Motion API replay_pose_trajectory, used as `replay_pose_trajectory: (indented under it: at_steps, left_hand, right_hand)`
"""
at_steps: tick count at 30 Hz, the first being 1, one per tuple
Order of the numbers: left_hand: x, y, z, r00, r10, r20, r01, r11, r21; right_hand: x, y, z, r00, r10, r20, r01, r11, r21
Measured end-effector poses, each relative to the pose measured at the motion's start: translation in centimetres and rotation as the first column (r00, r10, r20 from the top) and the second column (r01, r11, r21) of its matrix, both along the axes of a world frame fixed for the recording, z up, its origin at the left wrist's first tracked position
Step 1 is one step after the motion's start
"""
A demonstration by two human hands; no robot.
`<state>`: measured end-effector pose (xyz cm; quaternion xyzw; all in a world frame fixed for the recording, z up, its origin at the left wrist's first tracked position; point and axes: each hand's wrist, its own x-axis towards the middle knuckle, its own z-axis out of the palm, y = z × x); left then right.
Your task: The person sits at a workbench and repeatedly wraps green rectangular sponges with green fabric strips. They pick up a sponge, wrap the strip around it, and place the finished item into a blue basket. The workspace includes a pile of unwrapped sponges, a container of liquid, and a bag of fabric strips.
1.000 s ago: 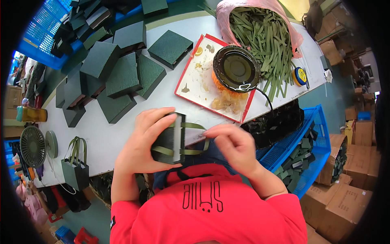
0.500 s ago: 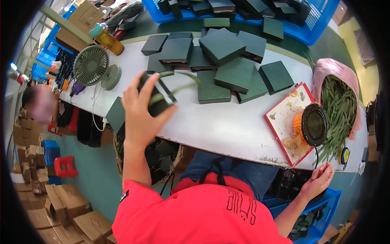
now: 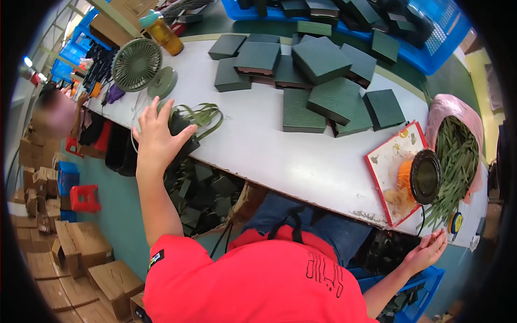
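At the table's left front edge, my left hand (image 3: 159,137) is open with fingers spread, beside a dark green box (image 3: 186,139). Green ribbons (image 3: 202,116) loop from the box, which the hand partly covers. Off the table's right front edge, my right hand (image 3: 427,251) is closed, fingers curled together; whatever they may hold is too small to make out. Near it, a pink bag (image 3: 452,105) spills cut green ribbon strips (image 3: 452,156). Several dark green boxes (image 3: 334,99) lie piled in the middle of the table.
A red-edged board (image 3: 379,185) bears a round black-rimmed pot (image 3: 425,176) with an orange side. A green fan (image 3: 137,64) and a bottle (image 3: 164,35) stand far left. A blue crate (image 3: 431,62) of boxes is at the back. Below the table is a carton of green pieces (image 3: 207,199).
My left hand has moved left with the ribboned box, down to the table's left edge, and its fingers have spread. My right hand has stayed much the same. The whole view has shifted slightly.
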<state>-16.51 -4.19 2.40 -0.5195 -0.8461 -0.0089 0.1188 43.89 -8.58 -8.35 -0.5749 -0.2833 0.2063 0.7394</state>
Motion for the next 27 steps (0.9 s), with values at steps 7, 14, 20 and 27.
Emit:
replay_pose_trajectory:
  at_steps: [7, 14, 20, 27]
  left_hand:
    - [7.3, 6.7, -1.2, 0.806, -0.591, -0.026, 0.550, 0.733, 0.400]
    - [14.4, 17.7, -3.0, 0.638, -0.717, 0.281, 0.512, 0.668, 0.540]
    - [15.0, 20.7, -4.6, 0.553, -0.771, 0.316, 0.606, 0.633, 0.482]
    - [16.5, 11.4, -2.4, 0.172, -0.859, 0.483, 0.676, 0.459, 0.576]
  right_hand:
    - [1.3, 0.8, -0.5, 0.982, -0.129, 0.138, 0.136, 0.990, -0.040]
    - [5.0, 1.0, -2.7, 0.935, -0.222, 0.276, 0.264, 0.956, -0.126]
    - [5.8, 1.4, -2.0, 0.876, -0.194, 0.442, 0.304, 0.933, -0.192]
    - [6.6, 0.5, -1.7, 0.761, -0.155, 0.630, 0.377, 0.896, -0.235]
